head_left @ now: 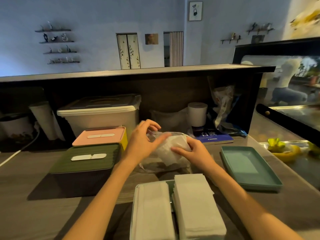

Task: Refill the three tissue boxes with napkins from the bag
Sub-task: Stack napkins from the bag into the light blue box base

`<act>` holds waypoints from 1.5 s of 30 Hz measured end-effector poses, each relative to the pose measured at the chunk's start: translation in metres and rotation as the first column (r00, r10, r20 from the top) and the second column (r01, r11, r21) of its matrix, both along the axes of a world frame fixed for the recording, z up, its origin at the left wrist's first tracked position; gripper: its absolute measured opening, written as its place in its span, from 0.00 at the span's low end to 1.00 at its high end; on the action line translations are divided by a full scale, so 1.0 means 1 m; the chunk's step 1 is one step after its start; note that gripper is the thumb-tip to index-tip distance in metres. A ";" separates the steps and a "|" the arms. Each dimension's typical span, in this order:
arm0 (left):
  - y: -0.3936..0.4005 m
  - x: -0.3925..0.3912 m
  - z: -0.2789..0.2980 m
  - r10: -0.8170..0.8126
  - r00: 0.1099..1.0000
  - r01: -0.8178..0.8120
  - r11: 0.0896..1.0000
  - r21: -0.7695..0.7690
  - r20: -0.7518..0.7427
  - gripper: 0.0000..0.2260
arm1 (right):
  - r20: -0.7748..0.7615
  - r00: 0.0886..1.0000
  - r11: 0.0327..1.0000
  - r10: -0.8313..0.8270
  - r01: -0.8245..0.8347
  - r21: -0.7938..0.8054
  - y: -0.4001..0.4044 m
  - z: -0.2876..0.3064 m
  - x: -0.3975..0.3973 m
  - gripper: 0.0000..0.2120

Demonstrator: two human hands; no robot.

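A clear plastic bag of white napkins lies at the middle of the counter. My left hand hovers over the bag's left side with fingers spread. My right hand grips the napkins inside the bag. An open box directly in front of me holds two stacks of white napkins. Its teal lid lies upside down to the right. On the left stand a closed green-lidded box and, behind it, a pink-lidded box.
A large lidded plastic tub stands behind the pink box. A paper roll, a blue book and crumpled bags sit at the back right. Yellow-green peelings lie on the metal surface at the right.
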State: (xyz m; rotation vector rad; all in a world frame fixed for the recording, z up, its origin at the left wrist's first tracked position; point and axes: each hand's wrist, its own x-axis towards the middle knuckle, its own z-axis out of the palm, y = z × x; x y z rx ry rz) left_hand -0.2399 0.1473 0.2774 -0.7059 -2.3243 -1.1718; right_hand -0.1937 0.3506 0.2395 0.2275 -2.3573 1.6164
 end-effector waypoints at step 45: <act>-0.007 0.011 -0.053 -0.071 0.963 0.022 0.983 0.184 0.261 0.09 | -0.113 0.993 0.960 0.015 0.017 0.278 0.008 -0.017 -0.002 0.15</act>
